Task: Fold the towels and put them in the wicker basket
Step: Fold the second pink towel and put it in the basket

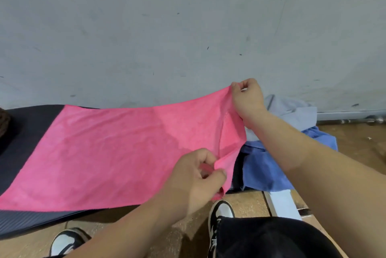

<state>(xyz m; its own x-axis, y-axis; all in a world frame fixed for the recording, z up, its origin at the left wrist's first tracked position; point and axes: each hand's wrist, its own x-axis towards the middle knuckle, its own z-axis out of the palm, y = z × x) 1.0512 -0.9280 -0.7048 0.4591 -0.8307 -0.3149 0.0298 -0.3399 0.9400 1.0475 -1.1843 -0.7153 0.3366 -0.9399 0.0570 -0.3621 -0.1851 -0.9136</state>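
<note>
A pink towel [108,143] lies spread across a dark ribbed mat [25,132], its right end lifted off the surface. My right hand [247,99] pinches the far right corner of the pink towel, held up near the wall. My left hand [198,176] pinches the near right corner, closer to me. A dark brown woven edge, maybe the wicker basket [4,122], shows at the far left; most of it is out of frame. To the right lie a blue towel [265,172] and a pale grey-blue towel [292,111], both crumpled.
A grey scuffed wall [188,28] rises right behind the mat. The floor [355,138] is brown tile. My two black-and-white shoes [219,216] stand at the mat's near edge. A white box-like object [284,203] sits on the floor at the right.
</note>
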